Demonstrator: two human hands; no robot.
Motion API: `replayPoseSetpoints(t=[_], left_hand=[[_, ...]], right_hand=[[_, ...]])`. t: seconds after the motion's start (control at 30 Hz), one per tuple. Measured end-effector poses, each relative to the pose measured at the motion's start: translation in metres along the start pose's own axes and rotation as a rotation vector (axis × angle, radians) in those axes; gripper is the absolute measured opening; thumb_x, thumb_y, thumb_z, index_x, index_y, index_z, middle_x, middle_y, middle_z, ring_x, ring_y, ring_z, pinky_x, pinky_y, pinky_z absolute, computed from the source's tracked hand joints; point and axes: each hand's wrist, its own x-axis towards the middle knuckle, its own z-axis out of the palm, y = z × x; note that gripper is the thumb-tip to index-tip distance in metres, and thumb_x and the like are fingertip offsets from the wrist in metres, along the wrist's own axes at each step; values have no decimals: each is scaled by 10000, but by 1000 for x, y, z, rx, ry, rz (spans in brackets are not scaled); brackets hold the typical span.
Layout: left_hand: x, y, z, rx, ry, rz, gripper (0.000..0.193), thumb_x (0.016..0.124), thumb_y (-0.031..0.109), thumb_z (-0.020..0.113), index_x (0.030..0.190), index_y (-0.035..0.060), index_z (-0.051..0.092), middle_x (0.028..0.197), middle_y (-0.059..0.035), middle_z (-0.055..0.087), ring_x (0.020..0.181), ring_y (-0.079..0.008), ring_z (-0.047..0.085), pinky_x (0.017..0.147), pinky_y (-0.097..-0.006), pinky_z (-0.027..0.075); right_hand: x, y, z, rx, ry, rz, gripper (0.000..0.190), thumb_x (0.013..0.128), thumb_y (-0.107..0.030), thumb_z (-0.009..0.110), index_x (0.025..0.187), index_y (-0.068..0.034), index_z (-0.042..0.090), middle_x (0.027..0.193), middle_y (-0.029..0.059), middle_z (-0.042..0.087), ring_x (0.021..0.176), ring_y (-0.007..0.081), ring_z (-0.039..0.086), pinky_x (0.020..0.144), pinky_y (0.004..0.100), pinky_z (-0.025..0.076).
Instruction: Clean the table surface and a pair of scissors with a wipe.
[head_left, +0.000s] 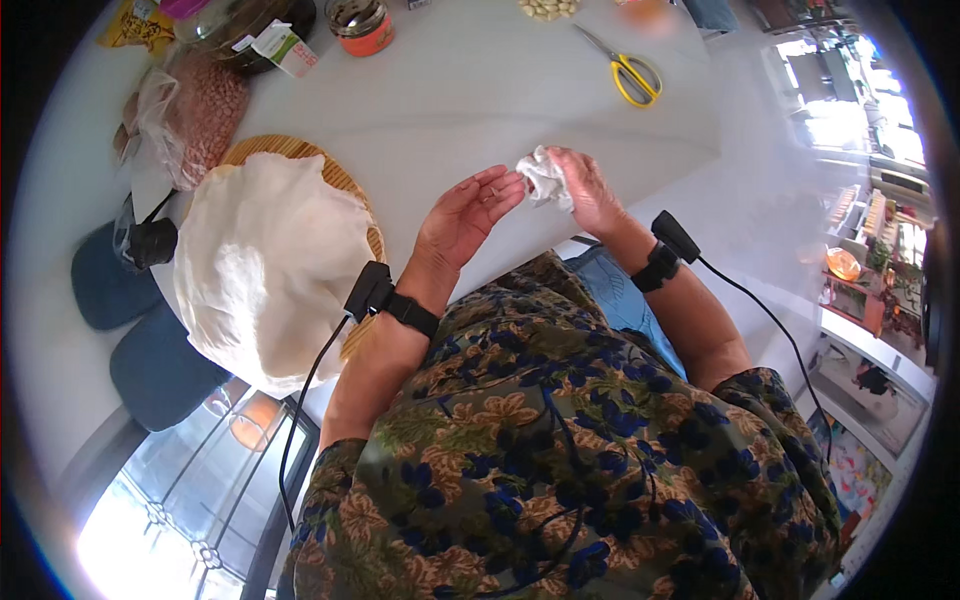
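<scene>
Over the near edge of the white table (450, 112), my right hand (589, 187) grips a crumpled white tissue or cloth (545, 178). Just left of it is my left hand (472, 210), palm up with its fingers extended and nothing held in it; its fingertips are close to the crumpled white piece, and whether they touch is unclear. A large white cloth (262, 262) lies draped on a round wooden board (352, 176), left of my left hand. Scissors with yellow handles (634, 79) lie on the table beyond my right hand.
At the far left stand a plastic bag of reddish nuts or beans (210, 112), a dark lidded bowl (225, 34), a small carton (285, 49) and a glass jar (360, 30). Peeled garlic cloves or nuts (549, 7) lie at the far edge. Dark blue chairs (165, 367) stand left.
</scene>
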Motion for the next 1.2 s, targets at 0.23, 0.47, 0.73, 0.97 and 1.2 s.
replayPoseSetpoints(t=[0.23, 0.47, 0.73, 0.97, 1.2], left_hand=[[-5, 9, 8, -88, -45, 19, 370, 899, 115, 509, 1177, -119, 442, 1176, -250, 522, 1146, -329, 495, 1054, -440, 345], [-8, 8, 12, -148, -33, 98, 157, 866, 126, 583, 966, 7, 561, 838, -89, 567, 769, -187, 541, 710, -293, 463], [-26, 27, 3, -111, 385, 34, 67, 847, 81, 564, 797, 57, 526, 633, -9, 433, 561, -116, 359, 505, -241, 294], [-34, 59, 27, -237, 444, 150, 86, 866, 32, 467, 783, 33, 489, 619, -8, 375, 544, -118, 317, 487, -240, 269], [-62, 87, 59, -292, 435, 296, 86, 871, 1, 418, 801, 0, 466, 633, -18, 360, 545, -117, 302, 486, -242, 251]], right_hand=[[3, 89, -85, -619, 464, -71, 334, 854, -233, 511, 1165, -112, 507, 1074, 135, 570, 1021, 300, 531, 886, 420, 425], [-3, 115, -147, -1198, 565, 56, 496, 825, -228, 558, 1284, -92, 427, 1329, 126, 423, 1250, 338, 345, 1052, 428, 270], [-36, 72, -27, -1146, 292, -218, 603, 798, -167, 571, 1354, -75, 359, 1422, 136, 297, 1349, 335, 188, 1115, 444, 140], [-54, 45, 57, -1028, -244, -346, 448, 862, -157, 528, 1290, -66, 431, 1413, 126, 309, 1358, 253, 199, 1103, 421, 209], [12, 85, 21, -551, 215, -290, 421, 888, -72, 453, 1306, -87, 411, 1406, 141, 321, 1348, 271, 221, 1115, 370, 183]])
